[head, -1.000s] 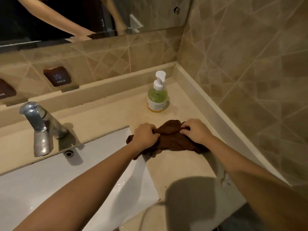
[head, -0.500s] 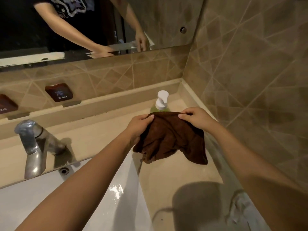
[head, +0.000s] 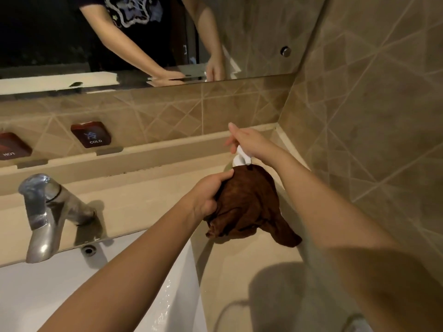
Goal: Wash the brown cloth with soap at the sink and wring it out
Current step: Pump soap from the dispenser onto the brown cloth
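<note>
My left hand (head: 208, 192) grips the bunched brown cloth (head: 249, 207) and holds it up above the beige counter, right under the soap pump. My right hand (head: 249, 142) rests on top of the white pump head (head: 241, 159) of the soap bottle, its fingers stretched out; the bottle's body is hidden behind the cloth. The white sink basin (head: 72, 291) lies at the lower left, wet along its right wall.
A chrome tap (head: 45, 212) stands on the counter left of the hands, with an overflow hole (head: 89, 249) below it. HOT (head: 10, 146) and COLD (head: 92, 134) plates sit on the back wall. A tiled wall closes the right side; a mirror (head: 143, 37) runs above.
My right hand let go of the cloth and moved up onto the soap pump. My left hand alone now holds the cloth, bunched and raised nearer the pump.
</note>
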A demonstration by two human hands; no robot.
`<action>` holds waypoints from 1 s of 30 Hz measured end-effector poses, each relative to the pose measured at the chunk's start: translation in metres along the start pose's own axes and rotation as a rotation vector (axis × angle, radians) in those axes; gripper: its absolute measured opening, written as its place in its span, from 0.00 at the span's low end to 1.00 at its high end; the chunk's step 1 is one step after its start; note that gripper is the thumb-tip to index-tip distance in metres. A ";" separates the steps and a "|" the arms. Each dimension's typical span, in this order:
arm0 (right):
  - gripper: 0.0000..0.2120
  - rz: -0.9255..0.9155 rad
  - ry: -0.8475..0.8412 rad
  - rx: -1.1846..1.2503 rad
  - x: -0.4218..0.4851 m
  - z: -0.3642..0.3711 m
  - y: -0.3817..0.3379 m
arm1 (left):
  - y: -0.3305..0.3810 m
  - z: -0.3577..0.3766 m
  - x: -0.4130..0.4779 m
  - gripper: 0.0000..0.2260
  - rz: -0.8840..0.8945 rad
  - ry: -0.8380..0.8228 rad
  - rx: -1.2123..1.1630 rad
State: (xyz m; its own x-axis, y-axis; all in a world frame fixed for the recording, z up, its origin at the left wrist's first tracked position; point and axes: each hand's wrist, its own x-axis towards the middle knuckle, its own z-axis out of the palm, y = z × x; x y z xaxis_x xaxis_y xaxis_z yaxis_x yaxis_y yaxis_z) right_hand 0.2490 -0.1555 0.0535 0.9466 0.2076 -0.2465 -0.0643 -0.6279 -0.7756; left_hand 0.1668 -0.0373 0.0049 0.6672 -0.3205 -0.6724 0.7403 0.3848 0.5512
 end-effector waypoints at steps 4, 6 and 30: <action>0.25 0.055 -0.083 -0.068 0.008 0.001 0.005 | -0.001 0.000 0.002 0.14 0.006 -0.033 -0.002; 0.25 0.050 -0.055 -0.078 0.010 0.001 0.009 | -0.002 0.000 0.003 0.14 0.005 -0.041 -0.008; 0.25 0.016 0.020 0.000 0.013 0.010 0.017 | -0.005 -0.001 0.008 0.13 0.073 -0.108 -0.046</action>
State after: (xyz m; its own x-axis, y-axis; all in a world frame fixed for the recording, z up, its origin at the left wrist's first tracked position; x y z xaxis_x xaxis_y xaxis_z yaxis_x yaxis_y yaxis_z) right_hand 0.2566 -0.1560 0.0315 0.9517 0.1821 -0.2473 -0.0797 -0.6310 -0.7716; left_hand 0.1679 -0.0405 -0.0039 0.7260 -0.3809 -0.5725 0.6865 0.4493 0.5717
